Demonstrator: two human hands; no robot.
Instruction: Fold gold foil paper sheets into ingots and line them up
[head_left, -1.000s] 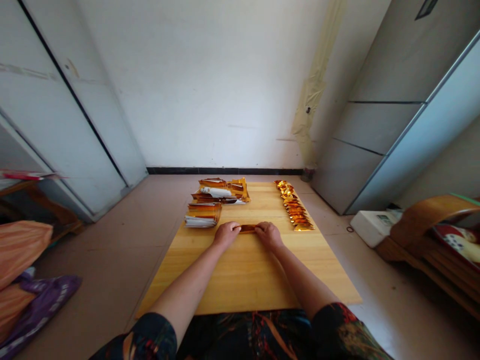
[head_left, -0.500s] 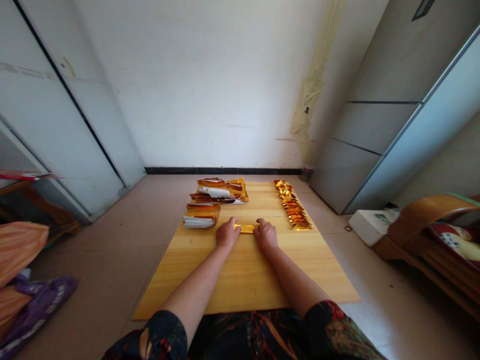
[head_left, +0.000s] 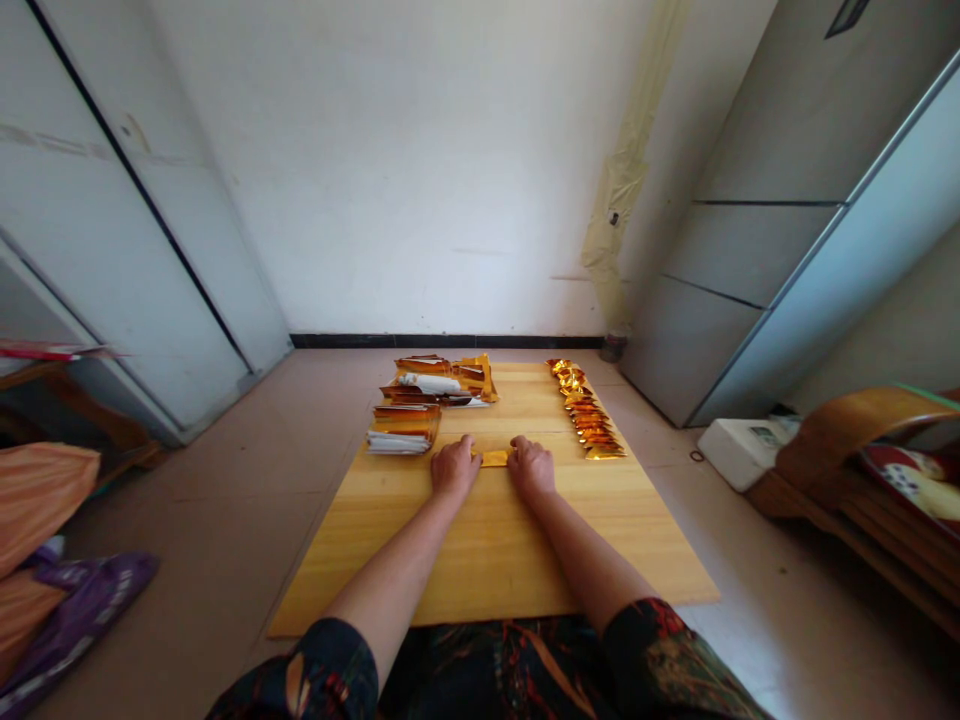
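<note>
A narrow piece of gold foil (head_left: 494,458) lies flat at the middle of the wooden board (head_left: 495,550). Its left end is gripped by my left hand (head_left: 454,467), thumb and fingers closed. On the opposite end, my right hand (head_left: 532,468) has its fingers bent and closed over the foil. The ends themselves are hidden under the fingers. Left of my hands, a stack of gold-brown and white wrappers (head_left: 405,428) sits close by. At the right, a row of shiny folded gold foil pieces (head_left: 589,415) runs along the board's edge.
More wrappers (head_left: 439,380) lie at the board's back left. A grey fridge (head_left: 720,250) and a wooden armchair (head_left: 847,490) with a white box (head_left: 739,452) flank the right. Orange and purple bags (head_left: 82,610) lie at the left.
My left hand's fingertips have shifted very slightly along the foil. Both hands otherwise keep their place, and the stacks are unmoved.
</note>
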